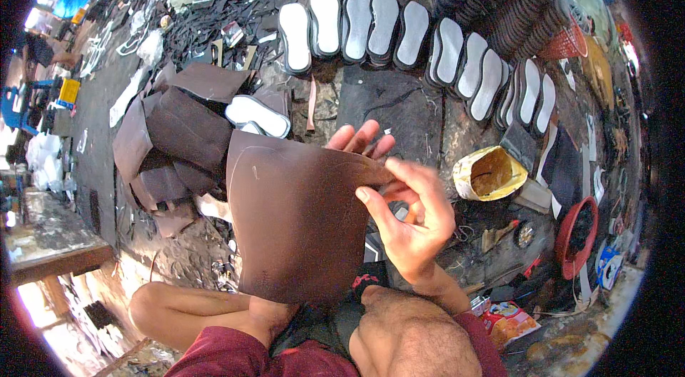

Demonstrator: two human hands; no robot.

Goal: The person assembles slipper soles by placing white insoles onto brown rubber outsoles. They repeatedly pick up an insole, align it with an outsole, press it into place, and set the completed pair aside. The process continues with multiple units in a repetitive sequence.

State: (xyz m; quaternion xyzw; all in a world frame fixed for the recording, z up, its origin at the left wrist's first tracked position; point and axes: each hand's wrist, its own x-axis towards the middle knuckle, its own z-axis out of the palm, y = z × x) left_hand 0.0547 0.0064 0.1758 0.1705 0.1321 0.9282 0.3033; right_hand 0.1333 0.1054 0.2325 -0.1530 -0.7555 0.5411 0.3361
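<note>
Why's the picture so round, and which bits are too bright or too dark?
In the head view, the wide fisheye lens makes a round picture with black corners; in that head view, light glares white in patches at the left, the brown sheet has a soft shine, and the yellowish container looks shadowy inside.

Right hand (426,223): thumb (379,217) and index finger (417,175) opposed in a pinch, tips apart; right forearm (444,291) rises from lower right. Left hand (364,137): mostly hidden, three fingers visible, slightly curved, pointing up and rightward.
</note>
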